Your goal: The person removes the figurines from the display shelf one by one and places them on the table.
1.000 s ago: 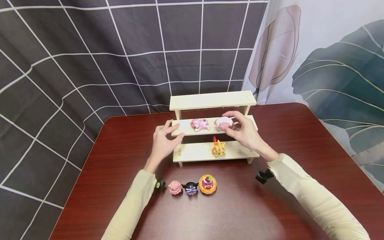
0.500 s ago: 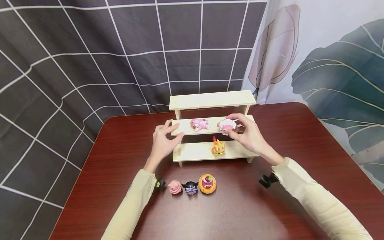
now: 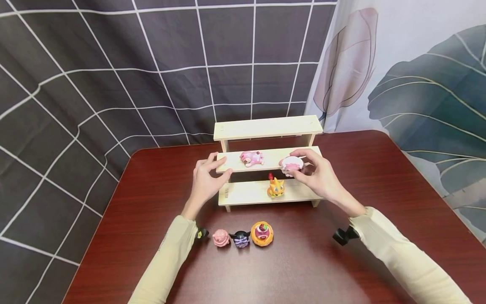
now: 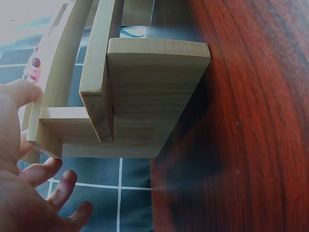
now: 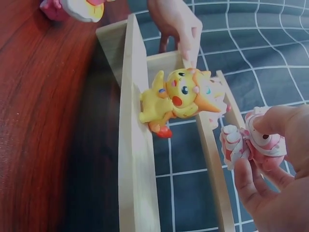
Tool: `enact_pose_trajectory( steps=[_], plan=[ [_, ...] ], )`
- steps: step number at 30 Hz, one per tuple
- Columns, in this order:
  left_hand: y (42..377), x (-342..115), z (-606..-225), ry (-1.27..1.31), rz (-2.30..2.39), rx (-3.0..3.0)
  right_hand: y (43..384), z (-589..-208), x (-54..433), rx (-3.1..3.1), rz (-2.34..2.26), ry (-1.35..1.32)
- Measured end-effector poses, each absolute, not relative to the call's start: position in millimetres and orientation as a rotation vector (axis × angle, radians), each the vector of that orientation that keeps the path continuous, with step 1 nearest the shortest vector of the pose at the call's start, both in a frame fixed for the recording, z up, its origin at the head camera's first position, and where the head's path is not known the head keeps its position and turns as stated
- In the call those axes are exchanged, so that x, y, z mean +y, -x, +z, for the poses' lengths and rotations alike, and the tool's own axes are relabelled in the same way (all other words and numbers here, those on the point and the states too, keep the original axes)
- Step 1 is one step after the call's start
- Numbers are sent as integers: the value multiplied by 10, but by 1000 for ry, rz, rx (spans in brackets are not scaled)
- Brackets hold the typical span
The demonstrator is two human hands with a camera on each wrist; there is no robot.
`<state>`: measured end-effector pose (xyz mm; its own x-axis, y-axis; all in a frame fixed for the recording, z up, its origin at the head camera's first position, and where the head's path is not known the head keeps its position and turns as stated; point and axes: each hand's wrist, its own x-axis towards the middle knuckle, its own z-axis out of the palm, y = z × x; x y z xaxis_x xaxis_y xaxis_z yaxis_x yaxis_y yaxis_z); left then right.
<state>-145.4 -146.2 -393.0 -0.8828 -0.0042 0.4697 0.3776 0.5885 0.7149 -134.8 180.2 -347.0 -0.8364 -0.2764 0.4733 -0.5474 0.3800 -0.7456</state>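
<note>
Dark gridded cloth [image 3: 167,63] and leafy curtain [image 3: 421,93] hang beyond the table [image 3: 303,257].

The place was indoors and homelike, though home or studio could not be told: dark grid-patterned cloth [image 3: 152,46] hung from nine to twelve o'clock, a pale leaf-print curtain [image 3: 425,88] at two, and a reddish wood-grain counter [image 3: 303,266] towards six bore a small tiered shelf [image 3: 265,127] and toy figurines [image 3: 262,234].
</note>
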Motion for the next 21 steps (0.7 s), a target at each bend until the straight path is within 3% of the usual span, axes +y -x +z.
enact_pose_trajectory(
  steps=[21],
  plan=[
    [1452,-1458,-3908,327,-1225,-2374,992,-3366,1858,-2354,1423,-715]
  ],
)
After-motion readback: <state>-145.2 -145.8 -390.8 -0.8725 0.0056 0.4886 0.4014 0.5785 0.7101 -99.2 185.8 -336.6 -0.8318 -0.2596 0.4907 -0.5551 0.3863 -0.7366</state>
